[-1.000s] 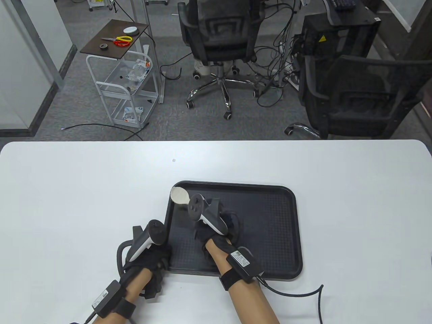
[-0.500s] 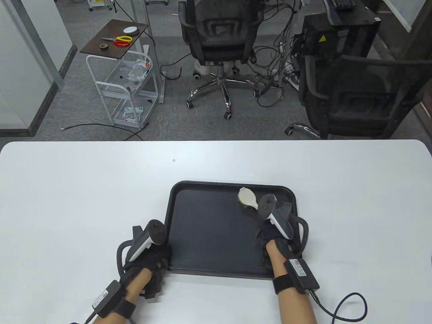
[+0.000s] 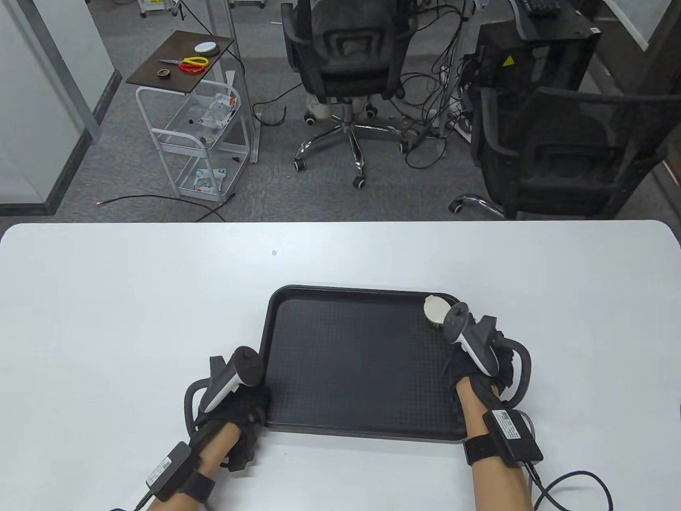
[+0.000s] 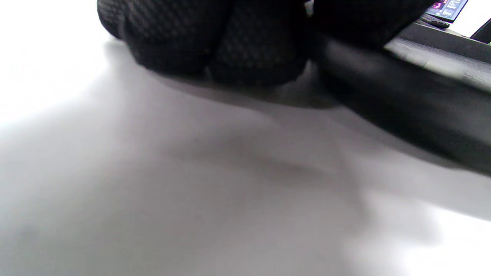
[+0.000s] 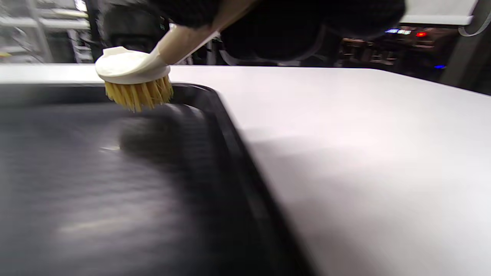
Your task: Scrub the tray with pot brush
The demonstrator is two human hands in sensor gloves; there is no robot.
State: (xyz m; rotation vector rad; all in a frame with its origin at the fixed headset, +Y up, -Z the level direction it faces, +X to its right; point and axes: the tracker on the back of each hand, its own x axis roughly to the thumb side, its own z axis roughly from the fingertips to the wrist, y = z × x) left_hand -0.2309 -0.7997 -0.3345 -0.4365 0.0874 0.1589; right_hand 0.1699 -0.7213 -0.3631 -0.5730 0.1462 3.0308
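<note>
Black tray [image 3: 362, 362] lay on the table [image 3: 133, 298]; the left hand [image 3: 239, 407] gripped its near-left corner, fingers curled together. The right hand [image 3: 481, 367] clasped the pot brush [image 5: 134, 76], bristles down at the far-right corner.

White table [image 3: 159, 298]. Beyond its far edge, grey carpet: white wire cart [image 3: 199, 138] with brown top carrying scissors [image 3: 186, 64] and a white round object [image 3: 206, 48]; two black office chairs [image 3: 346, 58] [image 3: 564, 154]; tangled cables [image 3: 431, 101].
</note>
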